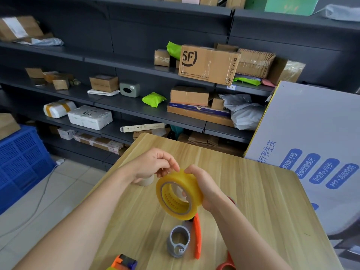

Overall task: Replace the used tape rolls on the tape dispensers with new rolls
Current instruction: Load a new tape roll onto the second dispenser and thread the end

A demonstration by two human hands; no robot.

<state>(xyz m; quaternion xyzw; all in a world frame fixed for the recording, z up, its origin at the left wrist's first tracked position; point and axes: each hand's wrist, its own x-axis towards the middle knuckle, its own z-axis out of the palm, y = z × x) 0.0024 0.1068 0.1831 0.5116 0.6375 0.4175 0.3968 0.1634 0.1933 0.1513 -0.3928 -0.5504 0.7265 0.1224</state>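
A new yellow tape roll [181, 179] was held in the air just above the wooden bench [263, 201]. My right hand [206, 188] gripped its far side with fingers curled round the rim, and my left hand [153, 164] pinched at its top edge, probably feeling for the loose end. Below it a grey dispenser hub [178, 241] with an orange handle [197, 236] stood bare, so I judged loading was in hand: next, the core needed lining up and pressing onto that hub.
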